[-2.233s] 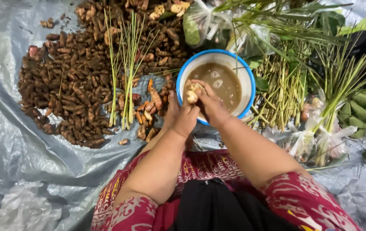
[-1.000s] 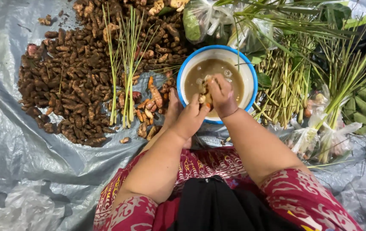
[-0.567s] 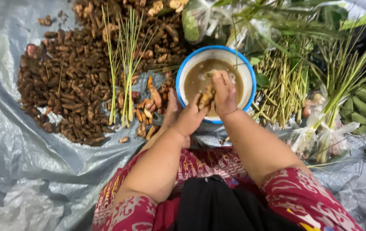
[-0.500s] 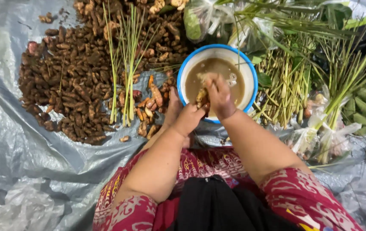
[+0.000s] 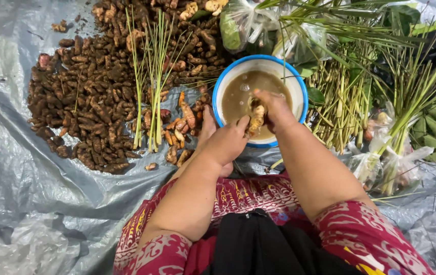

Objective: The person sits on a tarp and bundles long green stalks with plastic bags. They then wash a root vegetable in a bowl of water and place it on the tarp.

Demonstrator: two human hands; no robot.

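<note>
Grey tarp (image 5: 34, 203) underfoot; both hands now working over the blue-rimmed bowl (image 5: 299, 86) of muddy water, right hand (image 5: 274, 109) and left hand (image 5: 228, 142) gripping a pale root (image 5: 256, 119) that was darker seconds ago, scrubbing progressing

left hand (image 5: 228, 142) fingers curled | right hand (image 5: 274, 109) fingers pinched, arms forward

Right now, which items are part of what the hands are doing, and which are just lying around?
In use:
left hand and right hand, both on the yellowish knobbly root
blue-rimmed white bowl of muddy brown water

Lying about:
heap of dark brown unwashed roots
small cluster of orange washed roots
green lemongrass stalks
grey plastic sheet
</note>
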